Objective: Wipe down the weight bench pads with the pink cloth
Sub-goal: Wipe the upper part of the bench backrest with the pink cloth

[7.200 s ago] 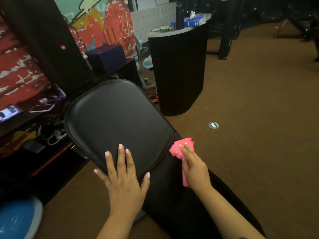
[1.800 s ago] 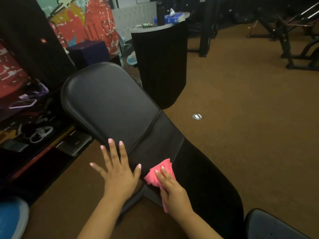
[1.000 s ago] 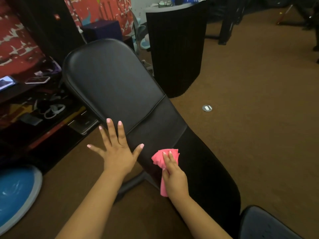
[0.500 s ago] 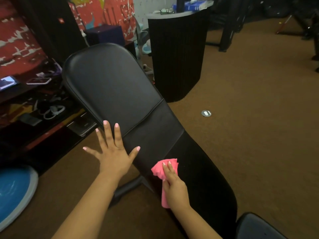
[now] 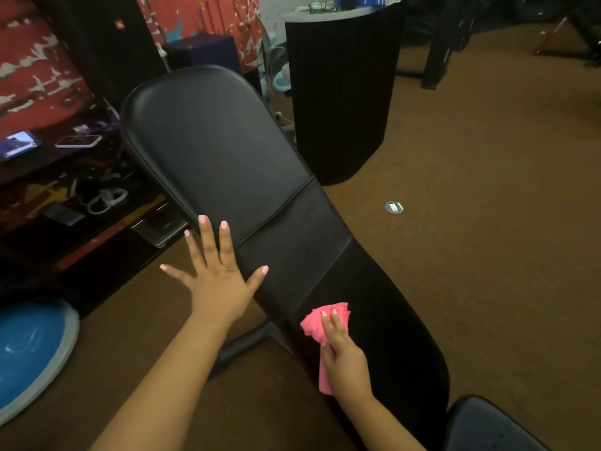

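Fingers point(image 5: 328, 323) pressing pink cloth point(image 5: 325, 327) on bench pad point(image 5: 227, 157), left hand point(image 5: 218, 281) splayed

Pink cloth point(image 5: 327, 323) on a black bench pad point(image 5: 227, 157), brown floor point(image 5: 487, 222), red-and-white patterned wall point(image 5: 39, 76).

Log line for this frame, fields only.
right hand: pressing pink cloth on lower back pad | left hand: flat, open, bracing pad's left edge | seat pad: untouched

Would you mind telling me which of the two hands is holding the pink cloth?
The right hand: it presses the pink cloth onto the lower bench pad. The left hand is empty, fingers spread flat at the pad's left edge.
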Demonstrator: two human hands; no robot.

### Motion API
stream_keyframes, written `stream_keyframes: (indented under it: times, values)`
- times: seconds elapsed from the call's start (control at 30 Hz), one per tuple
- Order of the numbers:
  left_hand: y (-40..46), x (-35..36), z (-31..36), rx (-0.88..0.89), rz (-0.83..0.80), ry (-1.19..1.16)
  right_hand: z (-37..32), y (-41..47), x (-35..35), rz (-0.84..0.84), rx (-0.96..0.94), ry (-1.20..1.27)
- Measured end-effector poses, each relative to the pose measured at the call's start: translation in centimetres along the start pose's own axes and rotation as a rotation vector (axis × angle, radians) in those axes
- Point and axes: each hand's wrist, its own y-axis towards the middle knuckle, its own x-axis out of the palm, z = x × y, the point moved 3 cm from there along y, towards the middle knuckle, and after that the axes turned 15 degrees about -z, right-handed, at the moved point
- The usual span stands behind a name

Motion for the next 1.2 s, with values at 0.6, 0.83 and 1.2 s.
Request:
stream_keyframes:
  times: [0.6,0.83,1.2]
  values:
    - [0.0,0.2,-0.2,0.019,0.034,-0.006,2.5,-0.5,0.3,0.005,0.084,-0.031]
    - [0.1,0.2,-0.3,0.017,0.040,-0.009,-1.5,1.8,-0.4,0.059,0.038,0.025]
    - [0.1,0.4,-0.2,0.031,0.062,-0.010,2.6,0.5,-0.3,0.054,0.108,0.049]
